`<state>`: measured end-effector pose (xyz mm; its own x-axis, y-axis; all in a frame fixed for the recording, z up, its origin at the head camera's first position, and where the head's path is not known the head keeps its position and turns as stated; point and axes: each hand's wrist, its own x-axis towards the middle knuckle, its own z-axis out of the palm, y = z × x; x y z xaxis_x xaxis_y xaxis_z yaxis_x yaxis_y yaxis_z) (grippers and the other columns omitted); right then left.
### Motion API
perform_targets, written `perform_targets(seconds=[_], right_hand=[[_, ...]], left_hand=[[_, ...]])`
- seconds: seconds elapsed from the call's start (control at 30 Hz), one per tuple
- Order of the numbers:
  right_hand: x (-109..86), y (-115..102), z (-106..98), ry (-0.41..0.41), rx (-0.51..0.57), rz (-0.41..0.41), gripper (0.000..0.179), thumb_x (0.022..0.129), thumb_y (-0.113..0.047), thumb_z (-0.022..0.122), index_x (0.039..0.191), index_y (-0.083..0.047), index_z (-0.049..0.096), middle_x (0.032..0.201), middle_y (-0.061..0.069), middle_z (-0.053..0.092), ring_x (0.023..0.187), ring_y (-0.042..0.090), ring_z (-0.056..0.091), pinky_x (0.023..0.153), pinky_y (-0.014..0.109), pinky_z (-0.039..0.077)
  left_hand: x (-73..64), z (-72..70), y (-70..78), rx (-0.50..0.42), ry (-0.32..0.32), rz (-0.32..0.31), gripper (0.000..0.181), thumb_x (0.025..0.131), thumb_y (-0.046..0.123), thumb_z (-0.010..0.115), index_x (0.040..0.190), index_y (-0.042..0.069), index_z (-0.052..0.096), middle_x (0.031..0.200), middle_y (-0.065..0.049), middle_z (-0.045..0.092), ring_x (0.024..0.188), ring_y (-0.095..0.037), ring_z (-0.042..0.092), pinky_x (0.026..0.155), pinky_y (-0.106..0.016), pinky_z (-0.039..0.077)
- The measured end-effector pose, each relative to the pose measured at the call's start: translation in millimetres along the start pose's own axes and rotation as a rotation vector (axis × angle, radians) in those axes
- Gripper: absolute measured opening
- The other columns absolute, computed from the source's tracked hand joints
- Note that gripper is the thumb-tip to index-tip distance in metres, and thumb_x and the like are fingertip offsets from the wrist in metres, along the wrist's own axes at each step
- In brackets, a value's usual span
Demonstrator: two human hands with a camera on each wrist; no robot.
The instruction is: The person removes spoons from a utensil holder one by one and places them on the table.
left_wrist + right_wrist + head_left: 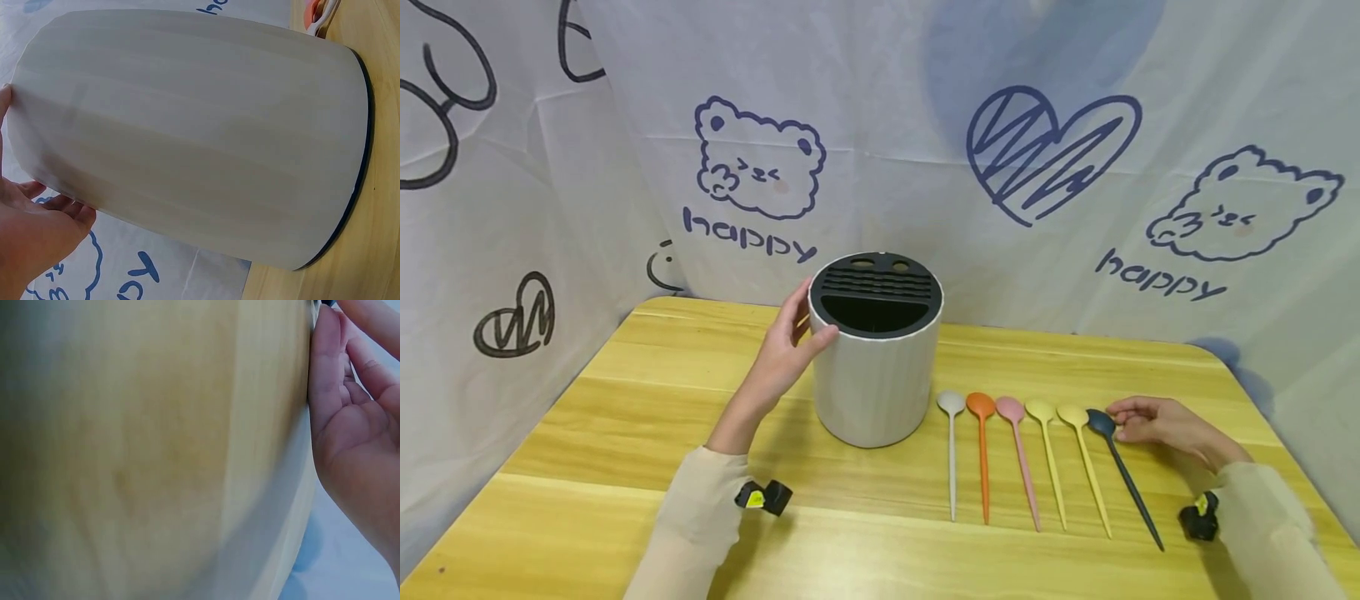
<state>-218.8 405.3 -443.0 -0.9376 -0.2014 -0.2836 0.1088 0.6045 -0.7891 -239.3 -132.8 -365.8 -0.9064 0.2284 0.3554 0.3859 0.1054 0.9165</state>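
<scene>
A tall off-white ribbed utensil holder (874, 392) stands upright on the table, its black lid (880, 292) divided into a wide opening, narrow slots and round holes. My left hand (782, 354) grips its upper left side, thumb at the front rim and fingers round the back. The left wrist view shows the holder's side wall (187, 131) up close. At the right, my right hand (1168, 427) pinches the bowl edge of a dark blue spoon (1127, 475) that lies on the table. Its curled fingers (326, 369) show in the right wrist view; the spoon is mostly outside it.
Left of the dark spoon lie grey (952, 450), orange (983, 450), pink (1022, 458) and two yellow spoons (1051, 462) in a row, bowls toward the back. A printed cloth (895, 200) hangs behind the wooden table (865, 550).
</scene>
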Motion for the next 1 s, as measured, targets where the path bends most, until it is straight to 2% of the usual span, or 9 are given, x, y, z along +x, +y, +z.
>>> perform_targets(seconds=[0.3,0.43,0.53,0.67,0.77,0.9,1.0], right_hand=[[1.4,2,1,-0.002,0.034,-0.031,0.059,0.087,-0.012,0.072,0.130,0.018,0.044,0.105,0.005,0.061,0.088,0.007,0.056,0.076,0.020,0.050],[5.9,-2,6,-0.009,0.016,-0.044,0.060,0.090,-0.017,0.069,0.133,0.016,0.043,0.112,0.010,0.060,0.092,0.006,0.057,0.079,0.020,0.050],[10.5,-6,9,-0.016,0.003,-0.050,0.060,0.093,-0.022,0.065,0.134,0.015,0.042,0.117,0.015,0.059,0.095,0.006,0.058,0.080,0.022,0.051],[13.5,-9,11,-0.015,0.043,-0.037,0.059,0.097,-0.022,0.060,0.134,0.018,0.039,0.121,0.022,0.057,0.095,0.008,0.060,0.081,0.026,0.053],[13.3,-10,11,-0.008,0.095,-0.025,0.059,0.098,-0.021,0.058,0.135,0.019,0.036,0.123,0.024,0.056,0.095,0.010,0.062,0.082,0.029,0.054],[9.9,-12,11,0.007,0.110,-0.015,0.061,0.099,-0.022,0.056,0.136,0.020,0.032,0.118,0.021,0.059,0.094,0.015,0.063,0.081,0.031,0.055],[5.8,-17,14,0.047,0.033,-0.004,0.060,0.100,-0.024,0.053,0.136,0.020,0.033,0.116,0.025,0.059,0.093,0.021,0.064,0.077,0.032,0.056]], left_hand=[[1.1,-3.3,-6.3,0.012,0.004,-0.005,0.082,0.091,0.036,0.064,0.154,0.007,0.020,0.157,-0.010,0.024,0.142,-0.026,0.024,0.115,-0.042,0.021],[-0.1,-16.5,-14.3,0.048,0.002,-0.027,0.081,0.093,0.033,0.061,0.154,0.005,0.017,0.158,-0.012,0.021,0.143,-0.027,0.020,0.116,-0.044,0.018],[-1.8,-28.8,-22.0,0.121,-0.021,-0.070,0.082,0.093,0.034,0.060,0.155,0.007,0.014,0.159,-0.012,0.016,0.145,-0.029,0.015,0.116,-0.046,0.015],[-5.2,-42.9,-31.2,0.353,-0.084,-0.160,0.090,0.091,0.042,0.062,0.156,0.010,0.010,0.160,-0.013,0.008,0.145,-0.035,0.009,0.114,-0.057,0.013],[-9.0,-52.5,-34.6,0.571,-0.146,-0.180,0.097,0.087,0.046,0.066,0.156,0.007,0.009,0.160,-0.017,0.004,0.145,-0.038,0.005,0.112,-0.062,0.010],[-12.4,-63.1,-38.7,0.853,-0.227,-0.110,0.108,0.080,0.054,0.070,0.154,0.000,0.012,0.159,-0.022,0.001,0.144,-0.039,0.000,0.114,-0.058,0.005],[-14.0,-70.0,-42.5,1.055,-0.273,-0.022,0.113,0.075,0.064,0.069,0.152,-0.001,0.018,0.158,-0.024,0.003,0.144,-0.041,0.002,0.115,-0.055,0.002]])
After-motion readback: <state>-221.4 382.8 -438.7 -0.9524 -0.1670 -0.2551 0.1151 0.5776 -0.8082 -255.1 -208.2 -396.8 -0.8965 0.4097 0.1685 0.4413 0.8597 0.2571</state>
